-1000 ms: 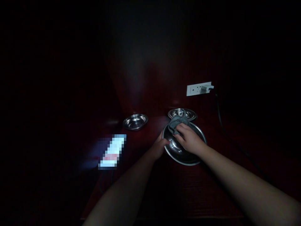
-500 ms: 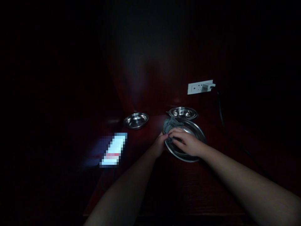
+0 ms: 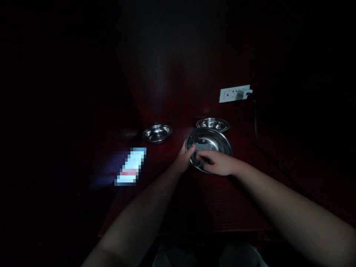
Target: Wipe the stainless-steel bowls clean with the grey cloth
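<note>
My left hand (image 3: 184,158) grips the left rim of a shiny metal bowl (image 3: 215,138), its thumb over the edge and its other fingers hidden behind. The bowl is tilted toward me above the dark red table. Inside it, near the lower left wall, my right hand (image 3: 219,162) is closed on a grey-green cloth (image 3: 202,147). Part of that cloth is covered by the fingers. Just behind the bowl lies a metal dish (image 3: 222,124), partly hidden by it.
Another metal dish (image 3: 157,133) sits to the left on the table (image 3: 217,204). A lit, pixelated screen (image 3: 130,167) lies nearer on the left, with a thin cable below. On the back wall is a white socket panel (image 3: 229,95) with a plugged-in charger and dark cord (image 3: 255,118).
My right hand has wiped the cloth from the bowl's far side round to its left and then lower left. The bowl now tips more toward me. The whole view has shifted slightly.
</note>
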A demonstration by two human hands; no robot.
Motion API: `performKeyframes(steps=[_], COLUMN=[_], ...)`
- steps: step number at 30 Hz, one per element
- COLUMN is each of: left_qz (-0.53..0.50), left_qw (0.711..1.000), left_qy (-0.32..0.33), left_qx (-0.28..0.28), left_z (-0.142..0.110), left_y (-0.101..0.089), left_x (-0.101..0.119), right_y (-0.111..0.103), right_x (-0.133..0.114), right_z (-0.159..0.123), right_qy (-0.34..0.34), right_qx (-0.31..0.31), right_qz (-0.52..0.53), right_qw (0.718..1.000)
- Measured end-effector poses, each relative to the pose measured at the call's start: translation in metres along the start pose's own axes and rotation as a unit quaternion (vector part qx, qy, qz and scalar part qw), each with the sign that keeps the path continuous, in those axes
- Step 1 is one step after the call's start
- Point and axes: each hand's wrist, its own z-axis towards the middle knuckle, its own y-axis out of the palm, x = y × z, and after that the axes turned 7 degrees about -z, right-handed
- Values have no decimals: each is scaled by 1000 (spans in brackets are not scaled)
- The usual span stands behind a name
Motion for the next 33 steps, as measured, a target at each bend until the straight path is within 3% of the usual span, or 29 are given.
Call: performKeyframes(steps=[7,14,18,24,29,33], left_qz=[-13,-9,2,5,-22,1], left_qw=[999,996,997,999,993,983], left_qy=[-17,-40,-37,-48,-117,-181], left_qx=[26,74,66,8,-13,3], left_z=[0,-1,0,0,-2,-3], left_y=[1,4,2,-6,-6,-5], left_x=[-1,1,-1,-4,-2,2], right_y=[-1,-1,4,9,9,6], right_x=[0,2,2,2,12,17], right_z=[-2,-3,0,5,2,4], right_qy=[58,58,9,-35,25,91], right_qx=[-26,-34,15,97,87,76], right_qz=[-16,-38,-57,-126,-212,-292], right_qw=[998,997,998,987,973,949])
